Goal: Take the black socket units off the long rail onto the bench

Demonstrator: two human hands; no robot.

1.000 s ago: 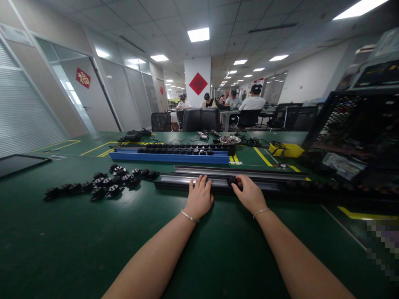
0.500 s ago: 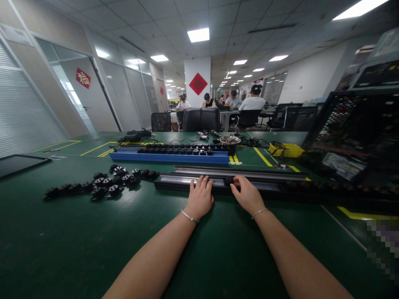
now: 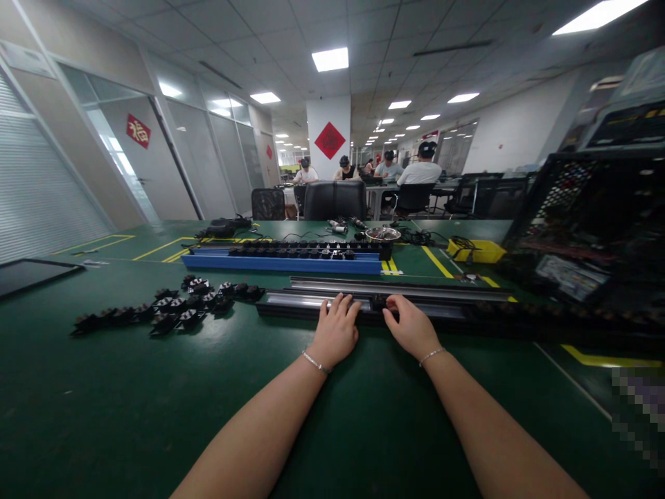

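Observation:
A long black rail [image 3: 291, 313] with a shiny silver channel lies crosswise on the table before me. My left hand [image 3: 335, 336] rests on it, palm down, its fingers stretched out over the channel and holding nothing. Just to the right, a small black block [image 3: 379, 302] sits in the channel. The thumb and curled fingers of my right hand [image 3: 413, 326] are closed at the block's right side; the exact contact is partly hidden. Behind this rail lies a second black rail [image 3: 415, 290], parallel to it.
Loose black pieces [image 3: 190, 317] with shiny parts lie at left. Farther back are a blue rail [image 3: 280, 263] lined with similar pieces, a metal dish [image 3: 383, 234] and a yellow box [image 3: 476, 251]. An open computer case [image 3: 571, 229] stands at right; a dark flat panel [image 3: 36, 276] lies far left.
My left hand has slid slightly to the right along the rail. My right hand and the black block have shifted only a touch to the left.

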